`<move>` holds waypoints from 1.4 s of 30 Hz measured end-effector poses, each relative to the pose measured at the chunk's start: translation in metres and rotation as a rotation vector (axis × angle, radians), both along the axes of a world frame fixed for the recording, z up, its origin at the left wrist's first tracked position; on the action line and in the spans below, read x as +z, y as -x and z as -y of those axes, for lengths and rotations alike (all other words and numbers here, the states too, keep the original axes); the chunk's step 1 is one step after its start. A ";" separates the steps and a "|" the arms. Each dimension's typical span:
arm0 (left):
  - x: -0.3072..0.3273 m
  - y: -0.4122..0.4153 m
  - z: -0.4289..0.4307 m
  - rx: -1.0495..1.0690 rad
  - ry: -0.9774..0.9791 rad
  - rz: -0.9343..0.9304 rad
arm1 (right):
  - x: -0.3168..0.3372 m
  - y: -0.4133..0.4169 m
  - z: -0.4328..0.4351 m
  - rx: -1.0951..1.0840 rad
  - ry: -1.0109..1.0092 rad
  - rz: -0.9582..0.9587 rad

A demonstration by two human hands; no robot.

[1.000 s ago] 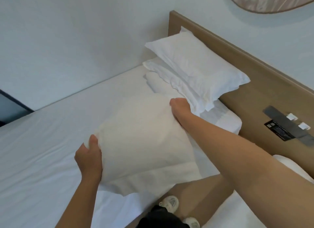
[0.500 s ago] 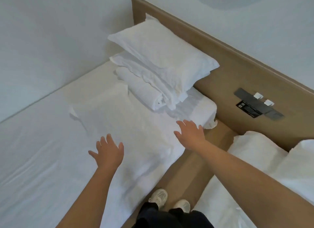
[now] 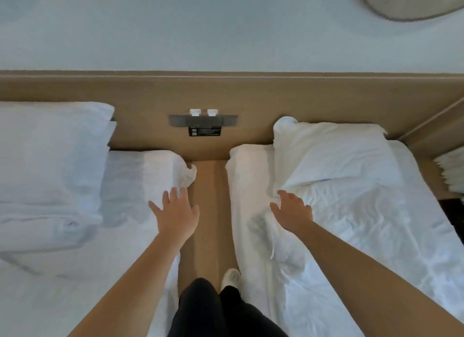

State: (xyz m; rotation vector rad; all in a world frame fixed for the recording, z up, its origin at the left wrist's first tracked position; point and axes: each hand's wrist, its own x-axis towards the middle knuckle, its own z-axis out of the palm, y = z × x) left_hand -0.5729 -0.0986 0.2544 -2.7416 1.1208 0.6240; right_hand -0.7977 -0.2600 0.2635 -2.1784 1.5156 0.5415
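Both hands empty, fingers spread. Left hand [image 3: 177, 216] hovers at the edge of the left bed [image 3: 125, 248]. Right hand [image 3: 292, 211] is on or just above the rumpled sheet [image 3: 364, 236], contact unclear. Pillow [image 3: 334, 155] lies just ahead of the right hand, long axis along the headboard, lower edge lost in sheet folds.

Soft even light, slight motion blur

Both arms reach forward; left grip [image 3: 177, 215] and right grip [image 3: 292, 209] splayed flat, palms apparently down.
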 end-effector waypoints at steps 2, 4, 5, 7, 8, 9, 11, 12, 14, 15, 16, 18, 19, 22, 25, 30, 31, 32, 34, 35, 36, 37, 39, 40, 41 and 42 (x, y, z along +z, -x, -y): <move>-0.003 0.016 0.065 -0.156 0.011 -0.008 | -0.008 0.030 0.037 -0.176 -0.036 0.008; -0.009 0.029 0.125 -0.314 -0.005 -0.018 | -0.019 0.054 0.068 -0.364 -0.089 0.026; -0.014 0.034 0.155 -0.390 -0.022 -0.018 | -0.027 0.063 0.084 -0.455 -0.115 0.039; -0.032 0.040 0.218 -0.544 -0.056 -0.004 | -0.048 0.074 0.117 -0.625 -0.160 0.091; -0.045 0.043 0.252 -0.611 -0.066 0.007 | -0.062 0.077 0.136 -0.706 -0.170 0.137; -0.060 0.045 0.286 -0.666 -0.068 0.019 | -0.080 0.079 0.156 -0.784 -0.175 0.192; -0.099 0.050 0.358 -0.761 -0.071 0.041 | -0.123 0.078 0.201 -0.953 -0.190 0.329; -0.121 0.052 0.395 -0.803 -0.067 0.052 | -0.149 0.075 0.224 -1.038 -0.197 0.399; -0.172 0.059 0.471 -0.867 -0.030 0.062 | -0.205 0.067 0.269 -1.197 -0.224 0.524; -0.195 0.063 0.505 -0.887 -0.006 0.054 | -0.231 0.062 0.289 -1.277 -0.243 0.579; -0.219 0.068 0.537 -0.904 0.017 0.036 | -0.257 0.057 0.307 -1.351 -0.255 0.626; -0.264 0.078 0.595 -0.919 0.059 -0.018 | -0.307 0.050 0.340 -1.483 -0.244 0.695; -0.283 0.084 0.621 -0.929 0.089 -0.039 | -0.329 0.049 0.353 -1.547 -0.232 0.711; -0.325 0.102 0.683 -0.921 0.149 -0.089 | -0.378 0.054 0.380 -1.729 -0.233 0.719; -0.353 0.120 0.711 -0.809 0.103 -0.119 | -0.414 0.066 0.390 -1.877 -0.194 0.837; -0.379 0.130 0.718 -0.700 0.095 -0.193 | -0.437 0.073 0.385 -1.987 -0.086 0.996; -0.378 0.131 0.716 -0.709 0.105 -0.226 | -0.433 0.073 0.383 -1.997 -0.061 1.029; -0.374 0.133 0.713 -0.726 0.125 -0.237 | -0.426 0.074 0.380 -1.994 -0.043 1.059; -0.355 0.134 0.700 -0.753 0.163 -0.208 | -0.403 0.078 0.373 -1.961 0.003 1.094; -0.342 0.133 0.689 -0.753 0.172 -0.196 | -0.388 0.082 0.366 -1.942 0.023 1.075; -0.328 0.133 0.678 -0.746 0.185 -0.194 | -0.373 0.087 0.356 -1.927 0.046 1.050; -0.313 0.132 0.665 -0.736 0.198 -0.204 | -0.356 0.093 0.344 -1.912 0.081 1.030; -0.281 0.129 0.630 -0.704 0.213 -0.259 | -0.319 0.107 0.314 -1.863 0.132 0.979; -0.264 0.128 0.608 -0.669 0.215 -0.302 | -0.300 0.115 0.298 -1.835 0.133 0.956; -0.248 0.129 0.584 -0.622 0.212 -0.350 | -0.279 0.124 0.283 -1.806 0.135 0.940; -0.230 0.129 0.551 -0.574 0.202 -0.388 | -0.254 0.133 0.262 -1.776 0.122 0.915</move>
